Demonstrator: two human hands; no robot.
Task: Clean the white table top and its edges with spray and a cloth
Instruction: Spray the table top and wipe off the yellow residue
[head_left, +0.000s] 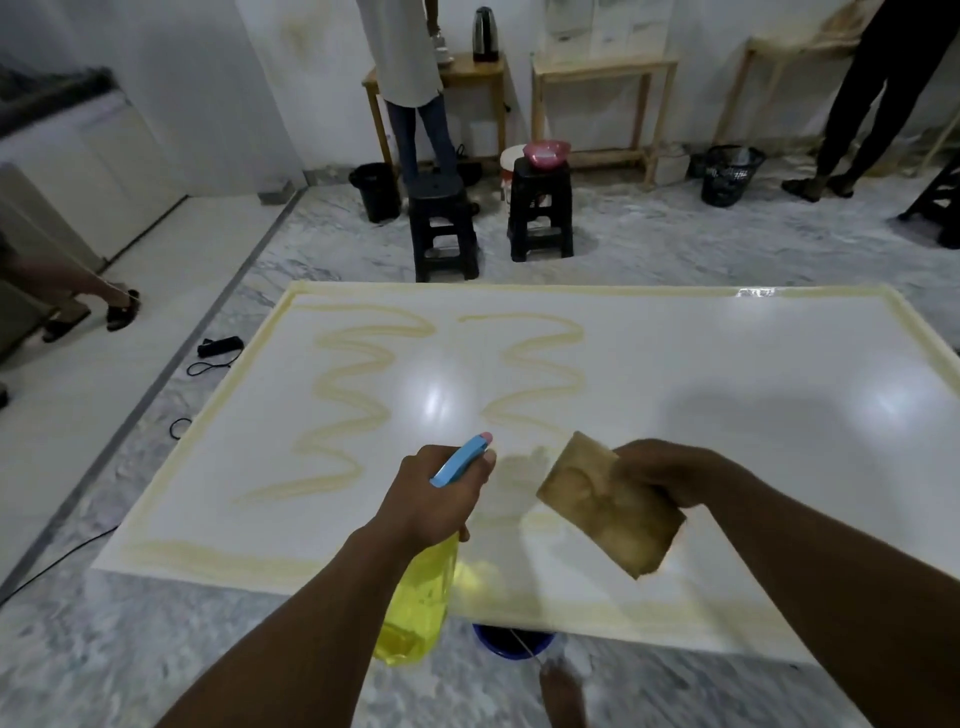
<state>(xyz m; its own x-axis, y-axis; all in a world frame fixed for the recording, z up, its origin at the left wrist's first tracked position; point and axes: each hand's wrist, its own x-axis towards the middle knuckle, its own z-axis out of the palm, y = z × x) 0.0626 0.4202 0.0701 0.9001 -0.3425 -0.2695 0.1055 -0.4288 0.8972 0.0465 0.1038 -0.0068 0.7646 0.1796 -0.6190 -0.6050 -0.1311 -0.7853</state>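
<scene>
The white table top (701, 415) lies in front of me, marked with yellowish wavy smears on its left half and yellowish streaks along its edges. My left hand (436, 493) grips a yellow spray bottle (415, 608) with a blue trigger head, held over the table's near edge with the nozzle pointing away from me. My right hand (660, 470) holds a stained brownish cloth (613, 512) just above the table, to the right of the bottle.
A blue bucket (511, 644) sits on the floor under the near edge. Two black stools (441, 228) stand beyond the table, one bearing a pink bowl (545, 153). People stand at wooden tables (602, 67) at the back. A cable and power strip (221, 345) lie left.
</scene>
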